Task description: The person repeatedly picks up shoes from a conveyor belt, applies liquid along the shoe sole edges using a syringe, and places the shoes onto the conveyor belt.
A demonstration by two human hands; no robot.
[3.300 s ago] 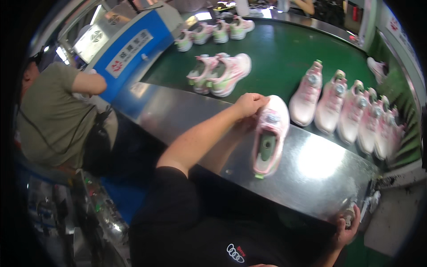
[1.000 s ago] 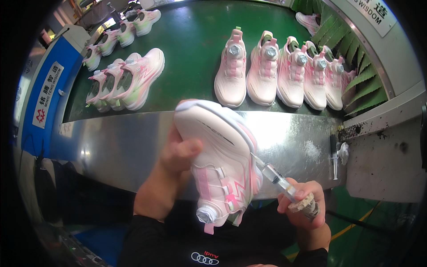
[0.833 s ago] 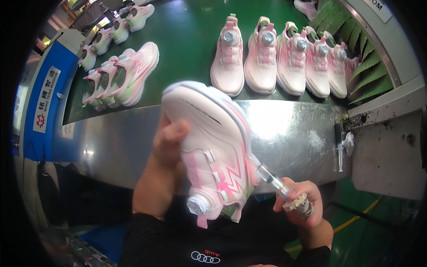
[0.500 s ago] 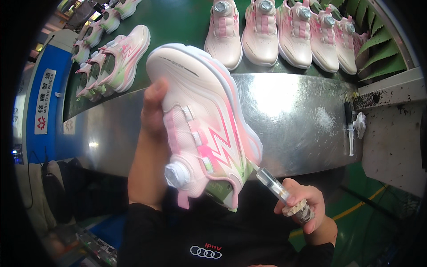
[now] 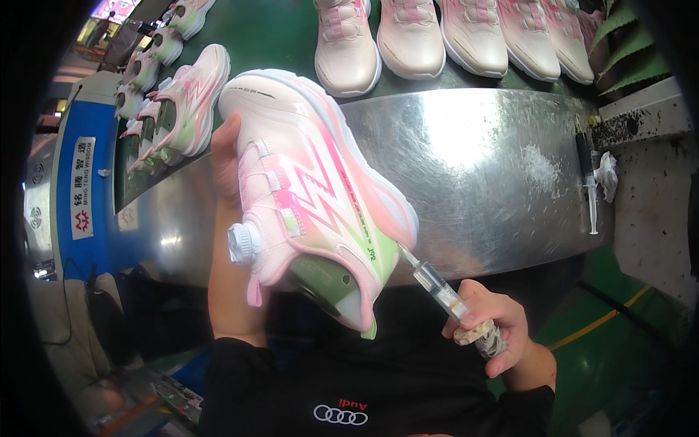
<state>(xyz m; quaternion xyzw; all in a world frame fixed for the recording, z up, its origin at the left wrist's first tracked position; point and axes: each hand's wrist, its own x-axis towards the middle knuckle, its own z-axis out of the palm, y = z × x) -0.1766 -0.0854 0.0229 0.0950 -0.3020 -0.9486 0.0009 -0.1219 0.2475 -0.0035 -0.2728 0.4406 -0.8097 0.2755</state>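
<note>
A white and pink sneaker (image 5: 306, 175) with green at the heel is held up in front of me, its toe pointing away to the upper left. My left hand (image 5: 227, 156) grips it from the far left side, with most of the fingers hidden behind the shoe. A white dial (image 5: 245, 242) sits on its tongue, and a dark green insert (image 5: 325, 285) shows in the opening. In my right hand (image 5: 496, 320) is a clear syringe (image 5: 437, 288), its flange and plunger end wrapped in off-white material. The needle tip meets the seam between upper and sole near the heel.
Several matching sneakers (image 5: 411, 44) stand in a row at the back on a green belt, and more shoes (image 5: 191, 98) line the left. A metal table (image 5: 480, 182) lies beneath. A second syringe (image 5: 588, 182) and crumpled white paper (image 5: 606, 175) rest at its right edge.
The sneaker has shifted left and rolled, showing more of its side and opening. My right hand with the syringe has moved slightly left, keeping its tip at the heel seam.
</note>
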